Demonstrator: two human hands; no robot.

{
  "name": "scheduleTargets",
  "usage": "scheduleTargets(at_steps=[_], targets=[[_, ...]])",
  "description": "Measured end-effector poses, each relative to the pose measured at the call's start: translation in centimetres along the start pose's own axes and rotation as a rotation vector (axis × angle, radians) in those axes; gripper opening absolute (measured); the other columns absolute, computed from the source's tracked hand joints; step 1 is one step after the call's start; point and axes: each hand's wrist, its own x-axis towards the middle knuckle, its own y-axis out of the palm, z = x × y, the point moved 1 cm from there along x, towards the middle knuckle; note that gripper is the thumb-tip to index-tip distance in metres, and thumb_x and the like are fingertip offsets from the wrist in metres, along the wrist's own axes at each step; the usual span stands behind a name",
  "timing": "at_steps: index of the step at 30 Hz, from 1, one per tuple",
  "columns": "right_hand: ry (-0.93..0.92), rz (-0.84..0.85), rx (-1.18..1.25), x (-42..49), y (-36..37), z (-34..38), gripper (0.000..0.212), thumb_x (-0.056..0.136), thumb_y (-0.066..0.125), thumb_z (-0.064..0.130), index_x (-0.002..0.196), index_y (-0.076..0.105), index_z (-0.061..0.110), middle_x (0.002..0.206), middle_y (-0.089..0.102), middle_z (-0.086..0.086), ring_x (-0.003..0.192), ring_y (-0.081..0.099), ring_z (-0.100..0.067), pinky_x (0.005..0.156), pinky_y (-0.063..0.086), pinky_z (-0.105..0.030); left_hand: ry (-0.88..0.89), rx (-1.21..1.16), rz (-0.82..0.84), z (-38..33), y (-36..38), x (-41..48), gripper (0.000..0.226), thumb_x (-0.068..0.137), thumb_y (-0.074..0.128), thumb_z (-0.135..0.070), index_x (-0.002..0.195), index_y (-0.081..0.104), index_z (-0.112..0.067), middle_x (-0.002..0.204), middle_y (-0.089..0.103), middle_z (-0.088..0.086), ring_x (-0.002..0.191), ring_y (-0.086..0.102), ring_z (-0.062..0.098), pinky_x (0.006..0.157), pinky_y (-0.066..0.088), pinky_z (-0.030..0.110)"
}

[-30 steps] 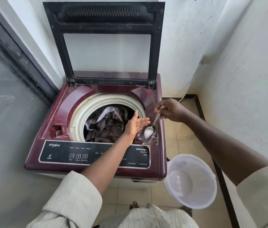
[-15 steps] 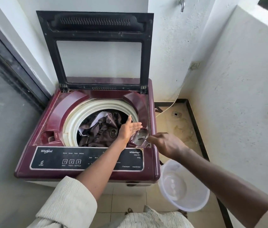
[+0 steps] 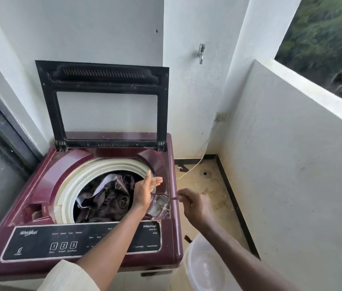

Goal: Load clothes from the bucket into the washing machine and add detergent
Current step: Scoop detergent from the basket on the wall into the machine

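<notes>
Since a moment ago the right hand (image 3: 195,208) has swung back over the machine's right front corner, and the spoon (image 3: 162,200) it pinches by the handle now lies in the detergent tray (image 3: 158,206), bowl tipped and showing no heap of powder, so the detergent looks to have gone in. The left hand (image 3: 145,191) stands open and upright, fingers together, just beside the tray on the drum side, seemingly as a screen to keep powder out of the tub. Dark clothes (image 3: 107,198) with a pale piece among them already fill the drum of the washing machine (image 3: 46,185), whose lid (image 3: 102,101) is propped upright against the wall. The white bucket (image 3: 206,267) sits on the floor at the machine's right, apparently empty.
</notes>
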Motion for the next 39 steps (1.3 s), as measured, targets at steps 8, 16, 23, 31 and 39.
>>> scheduleTargets(at_steps=[8,16,23,31,39], targets=[[0.515,-0.259,0.408,1.9,-6.2,-2.1,0.015,0.089,0.063,0.006,0.085,0.070,0.019,0.075,0.073,-0.001,0.067,0.073,-0.013,0.062,0.060,-0.035,0.092,-0.010,0.085,-2.8,5.5,0.7,0.046,0.104,0.031,-0.023,0.095,0.070,0.001,0.103,0.070,0.021,0.098,0.068,0.031,0.095,0.049,0.042],[0.568,-0.532,0.542,2.0,-19.4,-5.1,0.015,0.088,0.064,0.004,0.081,0.069,0.016,0.074,0.073,-0.022,0.068,0.073,-0.029,0.059,0.057,-0.036,0.100,-0.110,0.301,-9.5,19.0,0.1,0.047,0.103,0.033,-0.028,0.088,0.067,0.000,0.100,0.067,0.022,0.094,0.062,0.031,0.094,0.045,0.039],[0.523,-0.799,0.626,-0.8,-32.2,-7.5,0.012,0.088,0.062,-0.001,0.081,0.068,0.008,0.065,0.070,-0.012,0.056,0.072,-0.017,0.045,0.050,-0.018,0.189,-0.180,0.561,-13.8,33.3,-4.0,0.046,0.103,0.033,-0.026,0.103,0.062,0.009,0.102,0.064,0.027,0.086,0.064,0.031,0.078,0.055,0.023],[0.485,-1.138,0.556,-6.2,-47.0,-10.8,0.020,0.087,0.057,-0.004,0.076,0.065,0.011,0.055,0.069,-0.002,0.049,0.069,-0.012,0.041,0.048,-0.016,0.348,0.010,0.839,-16.1,48.9,-10.6,0.046,0.102,0.030,-0.042,0.101,0.068,-0.017,0.100,0.071,0.007,0.091,0.065,0.016,0.080,0.043,0.033],[0.407,-1.460,0.480,-12.2,-60.2,-15.3,0.011,0.086,0.059,-0.001,0.083,0.068,0.004,0.053,0.070,-0.003,0.052,0.071,-0.014,0.042,0.051,-0.018,0.755,0.321,0.906,-18.5,62.6,-14.4,0.017,0.091,0.062,-0.021,0.089,0.073,-0.009,0.091,0.075,0.006,0.076,0.064,0.015,0.079,0.054,0.029]])
